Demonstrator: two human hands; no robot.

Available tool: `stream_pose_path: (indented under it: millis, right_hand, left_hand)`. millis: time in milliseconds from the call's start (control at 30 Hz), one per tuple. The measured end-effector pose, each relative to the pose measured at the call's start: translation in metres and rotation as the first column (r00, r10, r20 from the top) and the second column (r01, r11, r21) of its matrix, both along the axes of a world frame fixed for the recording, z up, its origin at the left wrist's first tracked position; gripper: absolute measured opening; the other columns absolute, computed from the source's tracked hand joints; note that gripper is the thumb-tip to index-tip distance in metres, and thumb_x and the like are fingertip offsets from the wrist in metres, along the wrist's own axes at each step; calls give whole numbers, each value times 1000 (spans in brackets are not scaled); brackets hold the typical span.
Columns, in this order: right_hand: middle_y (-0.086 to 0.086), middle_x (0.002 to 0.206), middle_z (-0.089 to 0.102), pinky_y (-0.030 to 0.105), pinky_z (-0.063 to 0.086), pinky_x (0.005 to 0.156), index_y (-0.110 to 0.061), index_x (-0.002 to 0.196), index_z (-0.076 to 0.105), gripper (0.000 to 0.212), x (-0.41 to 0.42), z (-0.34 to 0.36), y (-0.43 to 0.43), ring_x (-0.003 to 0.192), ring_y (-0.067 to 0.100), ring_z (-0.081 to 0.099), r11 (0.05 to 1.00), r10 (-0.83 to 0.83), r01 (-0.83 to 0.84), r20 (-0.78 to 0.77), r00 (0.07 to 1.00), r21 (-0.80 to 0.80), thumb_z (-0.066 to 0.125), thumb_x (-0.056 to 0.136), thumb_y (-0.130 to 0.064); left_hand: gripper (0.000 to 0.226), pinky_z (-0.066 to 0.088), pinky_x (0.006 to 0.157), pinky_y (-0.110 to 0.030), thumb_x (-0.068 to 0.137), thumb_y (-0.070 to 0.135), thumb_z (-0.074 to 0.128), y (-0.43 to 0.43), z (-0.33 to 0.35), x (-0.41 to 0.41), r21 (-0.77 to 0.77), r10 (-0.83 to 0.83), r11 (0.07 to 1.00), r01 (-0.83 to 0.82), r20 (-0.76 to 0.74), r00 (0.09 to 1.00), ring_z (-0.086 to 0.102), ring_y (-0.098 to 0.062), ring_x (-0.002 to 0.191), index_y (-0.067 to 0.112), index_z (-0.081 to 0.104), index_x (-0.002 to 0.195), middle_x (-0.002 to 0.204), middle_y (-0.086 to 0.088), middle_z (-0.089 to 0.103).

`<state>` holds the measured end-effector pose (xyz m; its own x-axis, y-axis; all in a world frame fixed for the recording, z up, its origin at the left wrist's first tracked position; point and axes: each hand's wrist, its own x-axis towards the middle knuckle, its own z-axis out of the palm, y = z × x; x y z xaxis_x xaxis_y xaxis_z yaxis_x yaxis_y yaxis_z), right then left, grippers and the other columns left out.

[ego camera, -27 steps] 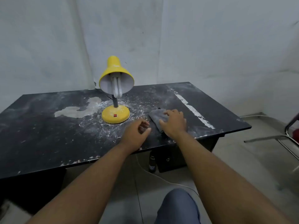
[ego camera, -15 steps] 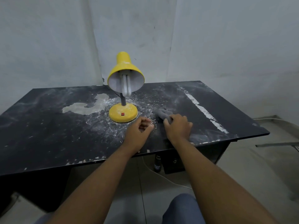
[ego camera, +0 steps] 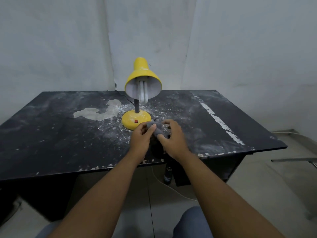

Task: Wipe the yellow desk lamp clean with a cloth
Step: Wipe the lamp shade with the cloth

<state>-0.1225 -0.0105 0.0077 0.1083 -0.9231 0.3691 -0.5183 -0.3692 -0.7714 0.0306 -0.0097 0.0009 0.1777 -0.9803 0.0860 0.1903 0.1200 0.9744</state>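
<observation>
- We saw both hands come together over the near middle of the worn black desk top [ego camera: 51,134], just in front of the lamp.
- The left hand [ego camera: 139,140] and the right hand [ego camera: 174,139] each had the fingers curled on one small crumpled grey cloth [ego camera: 157,128], so the two hands were joined through it.
- We could not tell if the cloth was lying on the desk top or was a little above it.
- The yellow metal desk lamp [ego camera: 142,74] stood upright near the middle of the desk top, and its cone shade was tilted toward us.
- Inside the shade we saw a white folded tube bulb [ego camera: 143,94].
- The round yellow lamp base [ego camera: 131,117], with a small red switch [ego camera: 136,121], was just beyond the cloth; we could not tell if they were touching.
- White dust [ego camera: 120,134] lay on the shade, on the base and on the desk top around them.
- A pale grey patch [ego camera: 97,112] was on the desk top left of the base, and a torn white strip [ego camera: 221,123] ran across its right part.
- Under the desk a dark bottle [ego camera: 167,174] stood on the floor, near a white cable [ego camera: 173,188].
</observation>
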Motion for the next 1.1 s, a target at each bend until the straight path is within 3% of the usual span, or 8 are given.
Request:
stream_pose_path:
  millis: [133, 233, 333, 467, 533, 700, 900, 1100]
  right_hand:
    - [-18, 125, 67, 11, 56, 86, -30, 148, 57, 52, 5, 14, 4, 108, -13, 68, 976, 126, -153, 169, 977, 157, 77, 100, -24]
    - [-9, 123, 75, 27, 62, 92, -26, 139, 68, 38, 9, 17, 4, 109, 3, 73, 983, 130, -146, 138, 982, 114, 76, 102, -32]
    - [-8, 118, 77, 22, 58, 88, -21, 134, 72, 28, 15, 24, 6, 105, 1, 73, 991, 109, -121, 181, 977, 54, 69, 106, -19]
    - [-12, 126, 65, 46, 62, 96, -37, 136, 71, 32, 20, 48, 1, 108, 22, 74, 998, -28, 41, 291, 956, -38, 60, 110, -21]
    - [-11, 135, 61, 43, 60, 101, -47, 128, 70, 35, 18, 67, -6, 116, 12, 71, 990, -60, 99, 342, 938, -98, 58, 111, -18]
    - [-13, 141, 66, 31, 54, 108, -32, 146, 59, 35, 9, 125, -11, 130, 6, 63, 941, -109, 223, 394, 913, -255, 60, 112, -25]
    - [-5, 140, 59, 27, 55, 107, -23, 138, 68, 29, 19, 177, -12, 128, 6, 63, 833, -34, 169, 256, 966, -526, 61, 111, -17]
    - [-9, 126, 62, 27, 57, 96, -26, 137, 73, 34, 30, 179, -6, 117, 11, 66, 812, -31, 51, 45, 999, -582, 62, 109, -11]
  left_hand:
    - [20, 64, 92, -40, 106, 17, 68, 6, 5, 0, 14, -22, 1000, 23, -51, 998, 77, -33, 113, 9, 76, 122, 115, -12, 82]
    - [22, 62, 99, -46, 105, 18, 69, 14, 17, 8, -7, -25, 1000, 25, -50, 998, 75, -34, 116, 10, 78, 123, 118, -14, 81]
    - [20, 62, 90, -35, 108, 26, 65, 20, 25, 22, -42, -21, 999, 22, 27, 999, 77, -20, 110, 19, 82, 116, 110, -2, 83]
    - [22, 44, 72, -34, 107, 38, 58, 9, 46, 66, 21, 264, 964, -265, 22, 964, 60, -23, 97, 28, 77, 100, 102, 3, 71]
    - [20, 42, 70, -34, 104, 42, 59, 0, 67, 91, -23, 351, 935, -353, -61, 934, 53, -22, 98, 27, 70, 97, 98, 4, 66]
    - [60, 48, 97, -33, 95, 59, 69, -12, 143, 127, -324, 218, 937, -131, 252, 943, 60, -11, 113, 22, 54, 140, 130, 9, 62]
    - [142, 31, 124, -36, 58, 87, 83, -25, 220, 113, -269, 40, 928, 258, 760, 649, 28, -10, 159, 29, 20, 172, 177, 8, 23]
    - [141, 22, 126, -33, 71, 63, 89, -39, 249, 89, -43, -100, 934, 355, 921, 376, 15, -17, 166, 21, 2, 174, 182, 4, 8]
